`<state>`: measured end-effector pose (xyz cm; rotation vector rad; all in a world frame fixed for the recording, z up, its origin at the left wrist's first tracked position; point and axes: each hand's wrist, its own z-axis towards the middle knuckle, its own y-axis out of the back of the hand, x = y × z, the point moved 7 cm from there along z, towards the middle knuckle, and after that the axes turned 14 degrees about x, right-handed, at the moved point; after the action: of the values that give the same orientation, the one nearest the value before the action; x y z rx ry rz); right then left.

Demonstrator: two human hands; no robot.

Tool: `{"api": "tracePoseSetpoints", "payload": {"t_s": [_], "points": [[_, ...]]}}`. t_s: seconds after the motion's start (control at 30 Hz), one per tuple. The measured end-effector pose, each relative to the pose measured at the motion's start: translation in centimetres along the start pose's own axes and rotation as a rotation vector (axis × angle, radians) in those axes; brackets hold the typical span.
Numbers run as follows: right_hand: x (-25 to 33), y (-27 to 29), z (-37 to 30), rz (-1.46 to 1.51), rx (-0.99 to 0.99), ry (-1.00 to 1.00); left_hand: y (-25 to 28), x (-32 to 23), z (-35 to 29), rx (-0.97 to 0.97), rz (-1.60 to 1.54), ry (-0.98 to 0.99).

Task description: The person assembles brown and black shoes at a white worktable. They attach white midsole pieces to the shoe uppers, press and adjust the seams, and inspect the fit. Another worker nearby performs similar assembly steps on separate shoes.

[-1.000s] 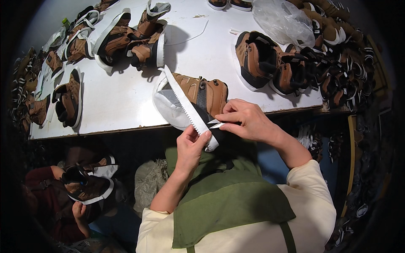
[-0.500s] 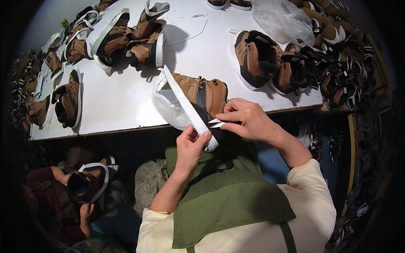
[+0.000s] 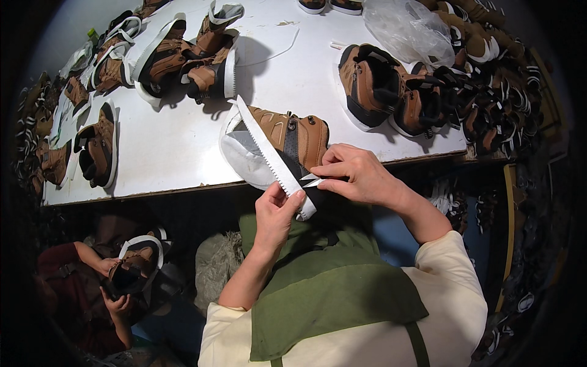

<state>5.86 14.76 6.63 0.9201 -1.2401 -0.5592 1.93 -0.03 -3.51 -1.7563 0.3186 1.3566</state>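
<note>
A brown and black shoe [image 3: 313,136] lies on its side at the table's front edge, its pale sole side turned toward the left. Along it runs a white toothed strip [image 3: 268,151]. My left hand [image 3: 273,215] is closed on the strip's near end, thumb on top, against the shoe. Between the thumb and fingers of my right hand [image 3: 359,176] is a small pair of snips [image 3: 310,180]. Their two pointed blades stand apart beside the strip, close to my left thumb. The handles are hidden in my palm.
The white table [image 3: 177,147] holds several brown shoes [image 3: 162,61] at left and a pair [image 3: 373,85] at right, near a clear plastic bag [image 3: 406,30]. Shoes are piled along both sides. At lower left, a co-worker's hands [image 3: 116,300] hold another shoe [image 3: 136,266].
My hands, the shoe and the snips have barely moved. At lower left, the co-worker has turned their shoe and shifted both hands on it.
</note>
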Motion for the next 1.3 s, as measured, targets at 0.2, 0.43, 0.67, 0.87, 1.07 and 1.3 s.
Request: {"api": "tracePoseSetpoints", "payload": {"t_s": [0.2, 0.43, 0.67, 0.87, 1.07, 1.3], "points": [[-0.2, 0.0, 0.0, 0.041, 0.005, -0.007, 0.1, 0.1, 0.0, -0.001, -0.002, -0.004], [-0.4, -0.2, 0.1, 0.066, 0.003, -0.026, 0.0, -0.2, 0.1, -0.013, -0.011, -0.021], [-0.5, -0.6, 0.1, 0.103, -0.014, -0.095, 0.3, 0.0, 0.1, -0.007, 0.004, -0.019], [-0.4, -0.5, 0.2, 0.09, -0.02, -0.111, 0.3, 0.1, 0.1, -0.007, 0.003, -0.021], [-0.4, -0.6, 0.1, 0.109, -0.029, -0.148, 0.3, 0.0, 0.2, -0.009, 0.004, -0.029], [-0.9, -1.0, 0.1, 0.137, -0.044, -0.17, 0.3, 0.0, 0.1, -0.007, 0.015, -0.032]]}}
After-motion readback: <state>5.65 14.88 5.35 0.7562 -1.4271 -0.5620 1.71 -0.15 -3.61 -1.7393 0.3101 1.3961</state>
